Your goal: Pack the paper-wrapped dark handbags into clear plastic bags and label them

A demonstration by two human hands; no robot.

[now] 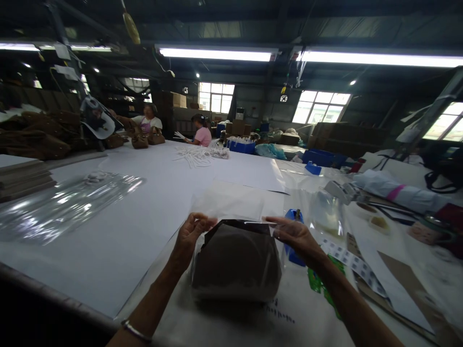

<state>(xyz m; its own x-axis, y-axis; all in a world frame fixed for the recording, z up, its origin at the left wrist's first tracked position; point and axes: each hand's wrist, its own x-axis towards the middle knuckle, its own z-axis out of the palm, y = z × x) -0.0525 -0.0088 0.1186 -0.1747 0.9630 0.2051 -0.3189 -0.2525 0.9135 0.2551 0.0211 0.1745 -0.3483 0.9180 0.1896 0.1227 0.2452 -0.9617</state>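
A dark brown, boxy bag-like item (pixel 235 260) stands in front of me on the table inside a clear plastic bag (pixel 274 284). At its top left corner, my left hand (pixel 190 236) pinches the plastic's edge between thumb and fingers. Opposite it, my right hand (pixel 298 236) grips the plastic at the top right corner, its index finger stretched along the upper edge. The plastic's mouth is hard to make out against the pale table. Just behind my right hand sits a blue tape dispenser (pixel 295 258), partly covered by it.
Clear plastic sleeves (pixel 72 207) lie on the white table (pixel 144 231) at left, beside stacked brown boards (pixel 25 178). White strips (pixel 193 156) are heaped further back. A label strip (pixel 356 262) and green packet (pixel 314 282) lie right. Two people sit across the table.
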